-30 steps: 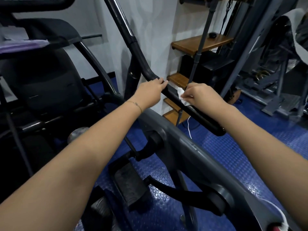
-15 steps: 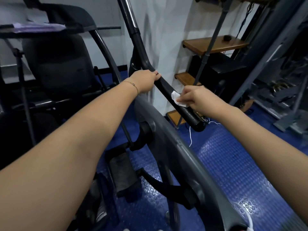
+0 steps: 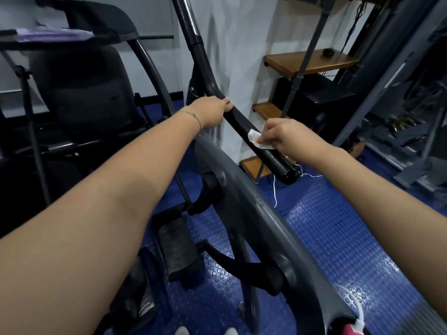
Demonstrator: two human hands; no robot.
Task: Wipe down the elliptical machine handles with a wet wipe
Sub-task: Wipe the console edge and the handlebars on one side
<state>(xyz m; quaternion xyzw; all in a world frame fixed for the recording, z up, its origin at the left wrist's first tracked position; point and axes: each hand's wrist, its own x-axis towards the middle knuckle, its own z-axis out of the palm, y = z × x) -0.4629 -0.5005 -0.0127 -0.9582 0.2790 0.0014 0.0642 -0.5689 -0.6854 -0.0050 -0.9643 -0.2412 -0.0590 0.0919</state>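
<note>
The elliptical's black handle (image 3: 242, 122) slopes down from upper left to its rounded end at centre right. My left hand (image 3: 211, 112) grips the handle at its bend, fingers wrapped over the top. My right hand (image 3: 287, 136) holds a white wet wipe (image 3: 256, 139) pressed against the lower grip, a short way above the handle's end. Part of the wipe is hidden under my fingers.
The grey elliptical frame (image 3: 242, 189) curves between my arms, with a black pedal (image 3: 176, 245) below. Wooden shelves (image 3: 312, 60) stand against the white wall behind. Another black machine (image 3: 79, 93) fills the left side. Blue studded flooring (image 3: 326, 238) lies on the right.
The view has shifted, moving the handle left in frame. My right hand with the wipe has slid a little down the grip toward the handle's end. My left hand keeps its hold.
</note>
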